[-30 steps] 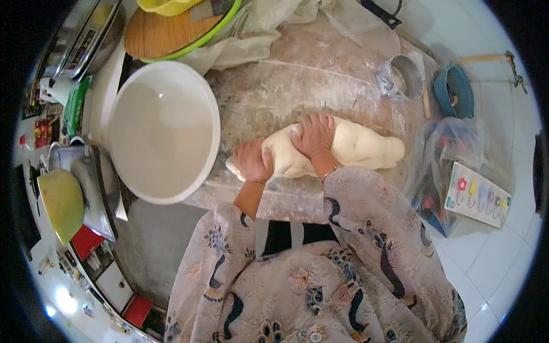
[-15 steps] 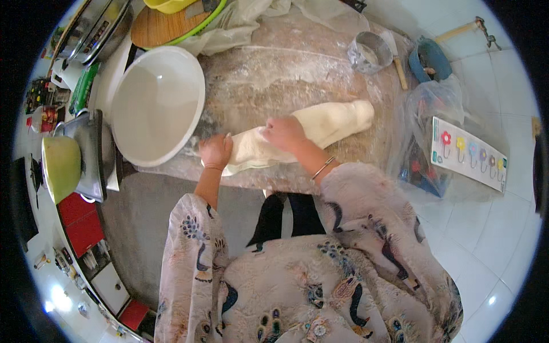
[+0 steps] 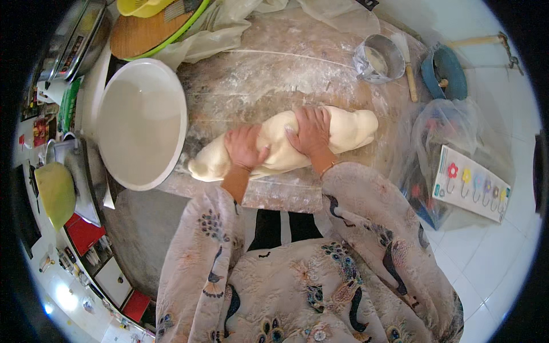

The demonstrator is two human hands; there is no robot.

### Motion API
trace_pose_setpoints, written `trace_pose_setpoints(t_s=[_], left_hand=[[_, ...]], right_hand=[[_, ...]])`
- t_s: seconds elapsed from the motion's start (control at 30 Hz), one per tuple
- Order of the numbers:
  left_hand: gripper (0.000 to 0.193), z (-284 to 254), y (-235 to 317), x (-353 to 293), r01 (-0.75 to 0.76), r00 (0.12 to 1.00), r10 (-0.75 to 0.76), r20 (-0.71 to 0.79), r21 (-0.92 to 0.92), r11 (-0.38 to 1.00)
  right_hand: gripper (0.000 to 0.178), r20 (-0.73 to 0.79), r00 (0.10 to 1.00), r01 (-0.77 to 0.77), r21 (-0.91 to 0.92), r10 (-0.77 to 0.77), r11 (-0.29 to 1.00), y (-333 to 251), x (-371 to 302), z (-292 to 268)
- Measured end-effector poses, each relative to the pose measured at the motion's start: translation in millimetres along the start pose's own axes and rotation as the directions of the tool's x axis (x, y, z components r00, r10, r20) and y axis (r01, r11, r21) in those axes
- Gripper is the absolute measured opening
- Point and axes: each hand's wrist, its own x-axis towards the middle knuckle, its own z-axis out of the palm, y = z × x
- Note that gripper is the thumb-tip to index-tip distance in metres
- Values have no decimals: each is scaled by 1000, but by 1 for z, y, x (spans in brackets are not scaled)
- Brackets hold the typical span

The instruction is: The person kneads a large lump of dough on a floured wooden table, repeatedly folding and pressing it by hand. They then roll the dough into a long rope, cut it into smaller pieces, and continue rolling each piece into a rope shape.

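A long thick roll of pale dough [image 3: 280, 140] lies slantwise across the floured wooden board [image 3: 274, 80], its right end farther from me than its left. My left hand [image 3: 245, 147] grips it left of the middle, fingers curled over the top and thumb turned right. Just right of centre, my right hand [image 3: 311, 130] is wrapped over the same roll, its fingers pointing away from me and its thumb toward the left. Dough bulges up between the two hands. My palms are hidden against it.
Left of the dough stands a big white basin [image 3: 143, 123]. A metal ring-shaped container [image 3: 378, 59], a wooden-handled scraper [image 3: 411, 80] and a blue pot [image 3: 445, 71] are at the far right. Clear plastic bags and a card of flower hooks [image 3: 473, 183] lie at the right edge.
My left hand has moved from the dough's left end toward its middle, and my right hand has shifted slightly right. Both now press over the top, and the dough looks rounder.
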Motion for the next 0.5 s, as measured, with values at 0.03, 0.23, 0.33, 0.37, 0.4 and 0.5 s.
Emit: trace_pose_setpoints(t_s=[0.03,0.23,0.33,0.37,0.4,0.5], left_hand=[[51,0,-7,19,-79,993,82,-82,45,996],[38,-12,-21,63,149,976,-150,160,17,989],[44,-17,-7,85,346,876,-377,300,153,926],[45,-22,16,106,336,837,-403,370,234,912],[47,-23,33,118,328,783,-448,431,325,887],[48,-3,79,117,229,962,-231,146,34,973]], right_hand=[[58,-40,999,-23,-23,22,999,5,14,8],[53,364,871,-310,-117,332,943,-8,79,-5],[56,628,723,-408,55,286,911,30,96,2],[53,502,831,-274,-8,241,962,57,89,1],[51,366,914,-149,-103,177,983,81,83,4],[43,-75,993,-109,-227,94,968,67,30,-28]])
